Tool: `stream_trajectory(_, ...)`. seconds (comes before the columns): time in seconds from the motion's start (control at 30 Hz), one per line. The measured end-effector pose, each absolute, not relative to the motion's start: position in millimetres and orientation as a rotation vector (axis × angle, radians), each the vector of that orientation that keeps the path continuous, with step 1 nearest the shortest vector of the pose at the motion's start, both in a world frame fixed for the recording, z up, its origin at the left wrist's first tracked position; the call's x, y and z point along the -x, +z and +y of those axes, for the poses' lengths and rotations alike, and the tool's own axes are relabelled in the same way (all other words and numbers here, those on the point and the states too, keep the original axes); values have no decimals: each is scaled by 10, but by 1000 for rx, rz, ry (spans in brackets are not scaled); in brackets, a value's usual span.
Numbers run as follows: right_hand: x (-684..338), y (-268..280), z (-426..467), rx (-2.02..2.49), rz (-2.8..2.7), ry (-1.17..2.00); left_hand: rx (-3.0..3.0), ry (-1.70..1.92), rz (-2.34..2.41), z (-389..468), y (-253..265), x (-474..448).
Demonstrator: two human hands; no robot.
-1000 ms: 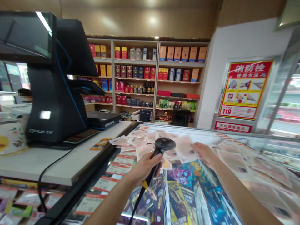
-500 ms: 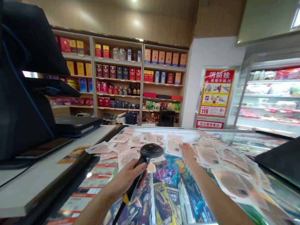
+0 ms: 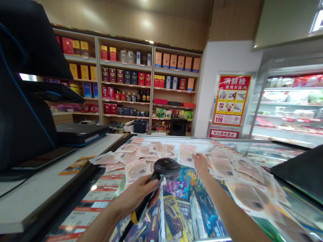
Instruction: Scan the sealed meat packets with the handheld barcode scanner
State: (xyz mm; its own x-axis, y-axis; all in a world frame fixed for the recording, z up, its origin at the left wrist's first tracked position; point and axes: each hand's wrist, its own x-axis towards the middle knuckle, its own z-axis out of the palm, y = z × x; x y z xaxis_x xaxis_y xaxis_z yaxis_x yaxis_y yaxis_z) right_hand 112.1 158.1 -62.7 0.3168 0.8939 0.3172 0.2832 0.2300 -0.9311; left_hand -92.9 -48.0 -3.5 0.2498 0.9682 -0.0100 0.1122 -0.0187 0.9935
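Observation:
My left hand [image 3: 140, 191] is wrapped round the handle of a black barcode scanner [image 3: 166, 166]. The scanner's head points forward and right, and its cable trails down from the handle. My right hand [image 3: 201, 164] reaches forward and pinches the right edge of a flat clear packet [image 3: 186, 153] with a small barcode label. Many similar packets lie left of it in an overlapping heap [image 3: 137, 169], and more overlap on the right [image 3: 223, 167]. All rest on the glass top of a freezer, with colourful wrapped goods [image 3: 176, 215] visible beneath.
At the left, a white counter [image 3: 37, 188] carries a checkout terminal [image 3: 27, 111] and an orange packet [image 3: 77, 164]. Orange and white price tags [image 3: 88, 208] line the freezer's left side. A dark object [image 3: 302, 171] stands at the right. Shelves of boxes [image 3: 126, 77] and a chiller [image 3: 290, 111] are behind.
The scanner's head has shifted slightly right and down in view, with my left hand still round it. My right hand remains at the same packet. The whole view has shifted slightly.

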Motion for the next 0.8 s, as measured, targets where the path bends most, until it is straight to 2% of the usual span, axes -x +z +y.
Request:
stream_trajectory(0.53,-1125,-617,1594,1345,-1196,576,-1317,1080,1088,-469,-48,906)
stream_trajectory(0.8,-1617,-412,1595,1460,-1145,321,-1284,1109,1128,-434,-82,895)
